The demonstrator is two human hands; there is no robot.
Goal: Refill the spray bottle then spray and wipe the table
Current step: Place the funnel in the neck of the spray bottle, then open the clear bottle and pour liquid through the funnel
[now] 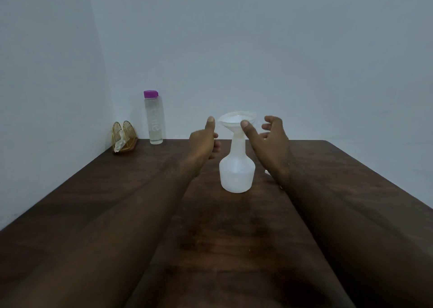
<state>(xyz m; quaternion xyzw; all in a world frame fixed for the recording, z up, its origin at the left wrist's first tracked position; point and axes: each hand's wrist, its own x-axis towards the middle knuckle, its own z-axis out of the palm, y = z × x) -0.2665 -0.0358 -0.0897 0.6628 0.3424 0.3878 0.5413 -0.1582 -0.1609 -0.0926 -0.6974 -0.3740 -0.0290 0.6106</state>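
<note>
Flanking one spray bottle (pixel 236 172): left hand (pixel 202 141), right hand (pixel 269 141)

Gold wire napkin holder (pixel 123 135) far left, in corner where 2 pale grey walls (pixel 234 38) meet.

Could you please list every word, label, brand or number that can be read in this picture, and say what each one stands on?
No text here can be quoted.
On the water bottle: pale lettering runs up its clear side, too faint and blurred to read.
On the spray bottle, the funnel, the gold napkin holder and the table: no writing shows.
</note>
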